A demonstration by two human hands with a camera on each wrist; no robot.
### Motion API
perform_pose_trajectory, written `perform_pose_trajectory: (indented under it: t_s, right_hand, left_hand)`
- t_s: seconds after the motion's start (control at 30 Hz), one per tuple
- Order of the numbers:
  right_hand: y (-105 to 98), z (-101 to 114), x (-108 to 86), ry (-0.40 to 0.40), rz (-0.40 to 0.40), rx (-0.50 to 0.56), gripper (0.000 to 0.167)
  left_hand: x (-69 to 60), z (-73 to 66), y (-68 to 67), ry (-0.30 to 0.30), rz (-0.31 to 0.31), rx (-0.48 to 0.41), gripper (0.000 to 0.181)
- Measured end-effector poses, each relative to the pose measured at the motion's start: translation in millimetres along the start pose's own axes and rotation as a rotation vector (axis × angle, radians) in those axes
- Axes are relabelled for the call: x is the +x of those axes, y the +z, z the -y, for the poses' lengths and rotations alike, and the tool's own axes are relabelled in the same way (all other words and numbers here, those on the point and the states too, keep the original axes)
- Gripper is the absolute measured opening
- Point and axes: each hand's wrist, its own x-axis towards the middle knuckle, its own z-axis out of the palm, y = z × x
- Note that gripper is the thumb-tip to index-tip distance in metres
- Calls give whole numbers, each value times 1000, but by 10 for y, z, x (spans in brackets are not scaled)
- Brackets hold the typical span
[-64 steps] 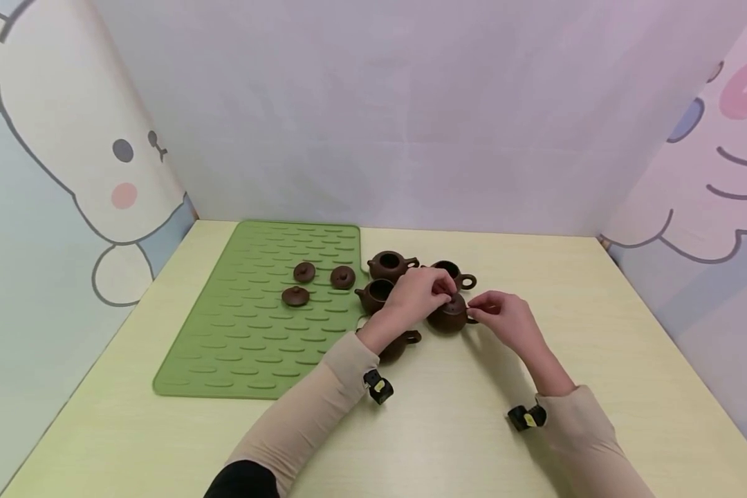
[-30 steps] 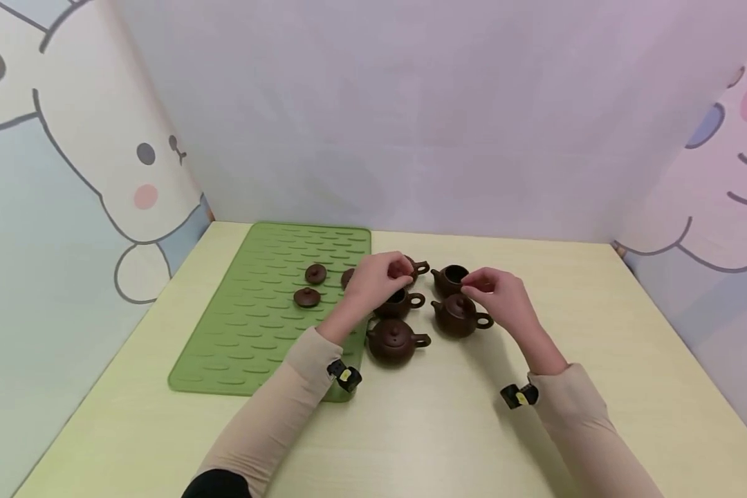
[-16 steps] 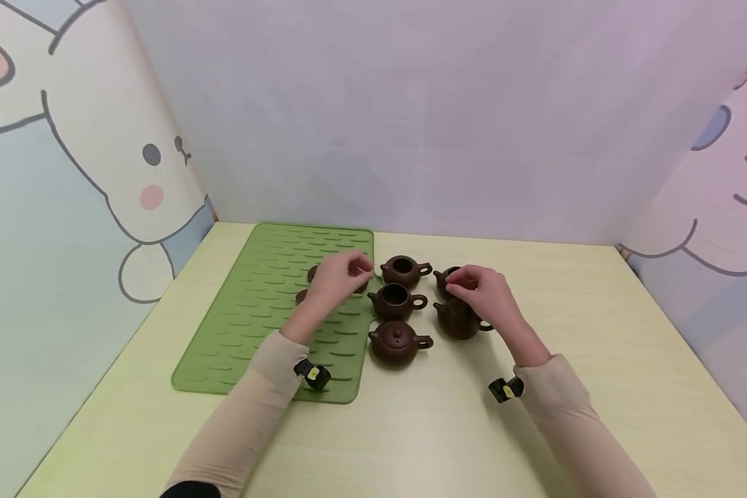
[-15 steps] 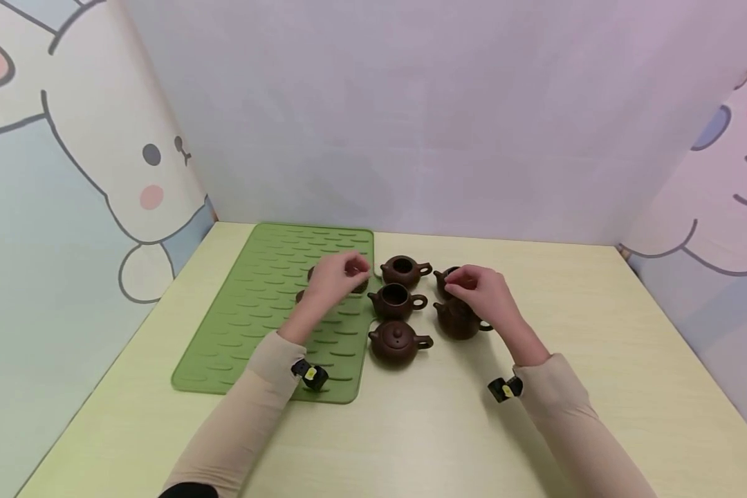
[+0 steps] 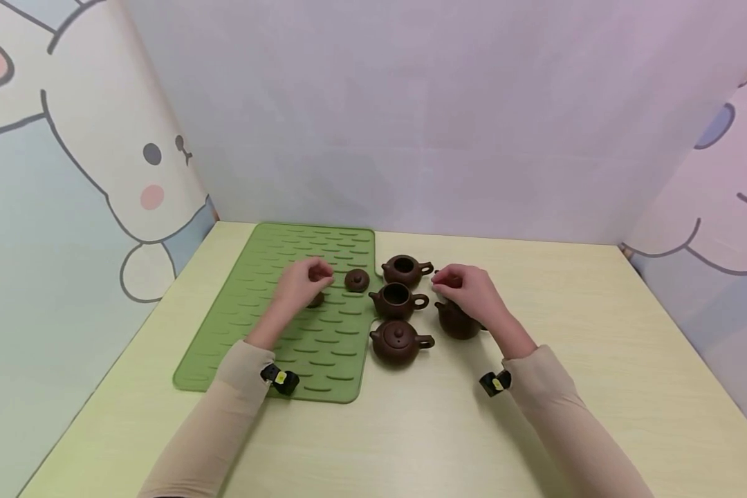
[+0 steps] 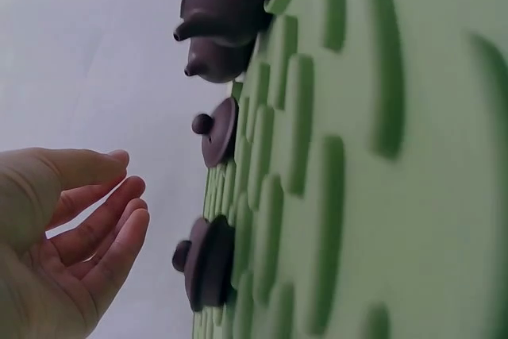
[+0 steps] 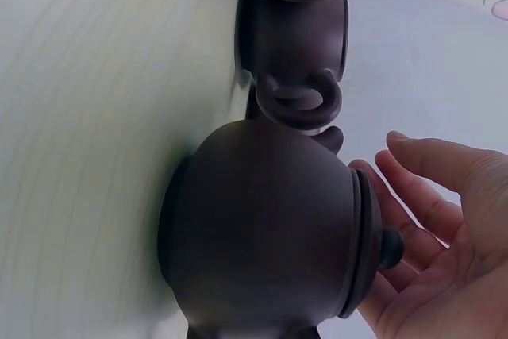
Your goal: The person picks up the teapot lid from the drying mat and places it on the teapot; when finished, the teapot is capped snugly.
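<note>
In the head view my left hand [image 5: 294, 287] hovers above the green ridged mat [image 5: 236, 339], fingers loosely bent, holding nothing. A lid [image 5: 315, 301] shows partly beneath it, and another dark brown lid [image 5: 357, 280] lies to its right. The left wrist view has both these lids standing apart from the fingertips [image 6: 119, 160]. My right hand [image 5: 473, 294] hangs over a lidded teapot [image 5: 457, 324], partly covering it. In the right wrist view its relaxed fingers hold nothing beside that teapot's lid [image 7: 365, 244]. Another teapot behind this hand is almost wholly hidden.
Between mat and right hand stand two lidless teapots, the back one [image 5: 403, 270] and the middle one [image 5: 395, 301], with a lidded teapot [image 5: 395, 344] in front. They share a pale wooden table [image 5: 423, 429]. A pale curtain [image 5: 411, 138] rises behind.
My left hand has left the right-hand teapot's lid and moved left over the mat. The right hand has let go of that teapot's handle and drifted left above it.
</note>
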Motion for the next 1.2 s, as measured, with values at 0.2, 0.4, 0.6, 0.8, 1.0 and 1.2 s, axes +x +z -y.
perform_pose_trajectory:
  t_s: [0.2, 0.4, 0.6, 0.8, 1.0, 1.2]
  right_hand:
    - [47, 33, 30, -11, 35, -7, 21]
    - [100, 20, 66, -28, 79, -5, 23]
    - [127, 16, 99, -53, 100, -47, 21]
    - [131, 31, 97, -60, 126, -80, 18]
    - [128, 47, 91, -77, 133, -90, 10]
    - [140, 33, 92, -84, 137, -106, 6]
  left_hand:
    - [-38, 116, -46, -12, 8, 35, 16]
    - [-85, 181, -84, -37, 15, 26, 17]
    - [-112, 226, -96, -70, 18, 0, 20]
    - [-134, 285, -108, -90, 18, 17, 20]
    - [-136, 333, -133, -82, 27, 17, 18]
    - [-148, 329, -141, -89, 28, 20, 17]
